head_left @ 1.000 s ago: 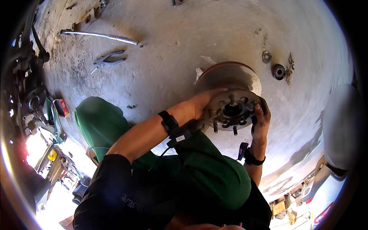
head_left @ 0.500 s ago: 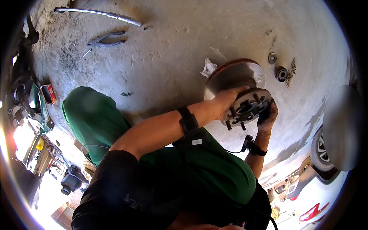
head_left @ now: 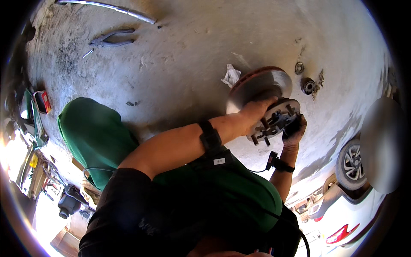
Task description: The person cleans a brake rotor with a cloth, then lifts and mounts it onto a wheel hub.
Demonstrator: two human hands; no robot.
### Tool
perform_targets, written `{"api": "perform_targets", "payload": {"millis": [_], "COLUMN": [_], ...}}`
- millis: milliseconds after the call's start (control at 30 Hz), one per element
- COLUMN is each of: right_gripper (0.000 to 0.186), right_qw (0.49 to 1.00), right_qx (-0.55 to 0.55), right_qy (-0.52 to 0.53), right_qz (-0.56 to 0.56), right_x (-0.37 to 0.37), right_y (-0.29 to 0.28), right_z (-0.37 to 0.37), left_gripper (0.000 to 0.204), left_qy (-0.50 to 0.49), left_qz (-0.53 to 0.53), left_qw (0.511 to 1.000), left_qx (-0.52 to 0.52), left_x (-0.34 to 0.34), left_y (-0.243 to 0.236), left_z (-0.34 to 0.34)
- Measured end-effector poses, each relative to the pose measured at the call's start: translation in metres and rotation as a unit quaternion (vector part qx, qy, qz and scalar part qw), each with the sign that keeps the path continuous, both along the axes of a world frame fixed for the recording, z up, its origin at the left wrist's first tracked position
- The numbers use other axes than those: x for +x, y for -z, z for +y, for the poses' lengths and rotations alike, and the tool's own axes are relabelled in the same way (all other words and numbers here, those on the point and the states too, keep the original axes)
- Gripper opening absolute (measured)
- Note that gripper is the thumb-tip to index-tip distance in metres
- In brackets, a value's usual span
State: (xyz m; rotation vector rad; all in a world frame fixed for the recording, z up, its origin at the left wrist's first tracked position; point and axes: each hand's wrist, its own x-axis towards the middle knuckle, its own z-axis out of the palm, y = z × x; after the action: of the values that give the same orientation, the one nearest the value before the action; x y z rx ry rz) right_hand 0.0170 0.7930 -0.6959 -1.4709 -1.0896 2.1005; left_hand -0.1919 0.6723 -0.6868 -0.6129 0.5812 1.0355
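Floor (head_left: 184, 64) under hands (head_left: 255, 112) (head_left: 296, 132) (astride hub (head_left: 277, 120))

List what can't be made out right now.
All in the head view:
Left hand: some fingers, behind the wheel hub.
Right hand: some fingers, dark against the hub.
Grey shape, right: too blurred to identify.
White car: cut off by the dark rim.
Dark bits, left: too small to identify.
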Motion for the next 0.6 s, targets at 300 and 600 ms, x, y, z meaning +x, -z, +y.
{"api": "perform_targets", "payload": {"millis": [300,600], "right_gripper": [0.059,0.056], "right_qw": [0.978,0.937], "right_qx": [-0.203,-0.338], "right_qy": [0.046,-0.073], "right_qz": [0.001,-0.046], "right_x": [-0.047,-0.067], "right_y": [-0.026,-0.038], "right_z": [-0.003,0.018], "left_gripper": [0.044,0.043], "left_qy": [0.026,0.046], "left_qz": [-0.017,0.004], "left_qw": [0.999,0.999], "left_qx": [-0.035,-0.011], "left_x": [-0.057,-0.066], "left_y": [-0.015,0.004], "left_z": [0.0,-0.017]}}
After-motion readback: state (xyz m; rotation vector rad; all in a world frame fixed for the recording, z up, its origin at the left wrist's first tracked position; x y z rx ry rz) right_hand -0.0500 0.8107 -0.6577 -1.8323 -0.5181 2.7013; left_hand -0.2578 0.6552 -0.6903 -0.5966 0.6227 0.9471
